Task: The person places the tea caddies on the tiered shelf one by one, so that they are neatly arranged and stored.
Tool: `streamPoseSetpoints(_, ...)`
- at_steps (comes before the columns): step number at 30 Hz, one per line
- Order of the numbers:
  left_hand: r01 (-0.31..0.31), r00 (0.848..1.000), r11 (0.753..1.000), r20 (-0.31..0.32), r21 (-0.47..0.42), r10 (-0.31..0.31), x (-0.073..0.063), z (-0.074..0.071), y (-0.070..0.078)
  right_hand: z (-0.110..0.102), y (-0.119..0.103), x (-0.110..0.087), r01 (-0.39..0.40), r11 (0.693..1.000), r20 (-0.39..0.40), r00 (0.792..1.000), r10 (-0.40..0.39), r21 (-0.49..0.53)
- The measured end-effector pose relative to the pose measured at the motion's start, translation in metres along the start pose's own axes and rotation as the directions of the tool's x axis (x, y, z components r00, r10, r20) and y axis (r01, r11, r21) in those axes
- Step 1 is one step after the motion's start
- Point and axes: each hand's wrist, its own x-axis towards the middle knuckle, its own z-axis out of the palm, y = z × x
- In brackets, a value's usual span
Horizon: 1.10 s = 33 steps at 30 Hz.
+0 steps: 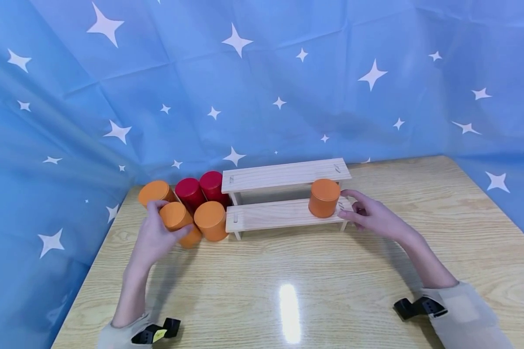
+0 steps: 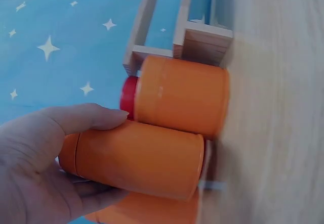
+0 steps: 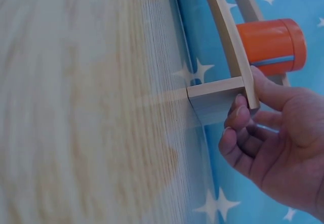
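Note:
My left hand [image 1: 155, 237] grips an orange lidded canister [image 2: 134, 155], thumb on one side and fingers on the other. Its base is close to the table in the left wrist view. Right beside it stands another orange canister [image 1: 210, 220], and a third orange canister [image 1: 154, 191] is behind my hand. At the right end of a two-tier wooden shelf [image 1: 270, 215], my right hand [image 3: 283, 138] holds the lower board's end between thumb and curled fingers. One more orange canister [image 3: 271, 44] stands upright on that board, close to my right thumb.
Two red canisters [image 1: 189, 191] stand against the shelf's left side, behind the orange ones. A blue curtain with white stars [image 1: 262, 87] hangs behind the wooden table [image 1: 244, 286]. Dark wrist cameras [image 1: 419, 308] are strapped at both sleeves.

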Motion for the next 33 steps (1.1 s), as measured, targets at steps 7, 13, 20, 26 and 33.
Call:
streamPoseSetpoints(7, -0.079, 0.979, 0.997, -0.188, 0.006, 0.078, -0.007, -0.007, 0.021, 0.001, 0.0, 0.0, -0.001, 1.0, -0.002, 1.0, 0.001, -0.003)
streamPoseSetpoints(13, -0.152, 0.926, 0.987, -0.343, 0.044, 0.158, -0.01, -0.006, 0.038, 0.001, -0.001, -0.002, 0.003, 1.0, 0.0, 1.0, -0.003, -0.002)
streamPoseSetpoints(20, -0.282, 0.891, 0.959, -0.379, -0.027, 0.251, -0.012, 0.011, 0.06, 0.001, 0.0, -0.003, 0.007, 1.0, -0.006, 1.0, -0.007, -0.005)
streamPoseSetpoints(26, -0.353, 0.9, 0.93, -0.31, -0.105, 0.306, -0.01, 0.035, 0.072, 0.002, 0.0, -0.001, 0.016, 1.0, -0.002, 1.0, -0.016, -0.013)
streamPoseSetpoints(33, -0.333, 0.929, 0.937, -0.21, -0.104, 0.306, -0.006, 0.057, 0.079, 0.002, 0.0, 0.0, 0.019, 0.999, -0.005, 1.0, -0.019, -0.038)
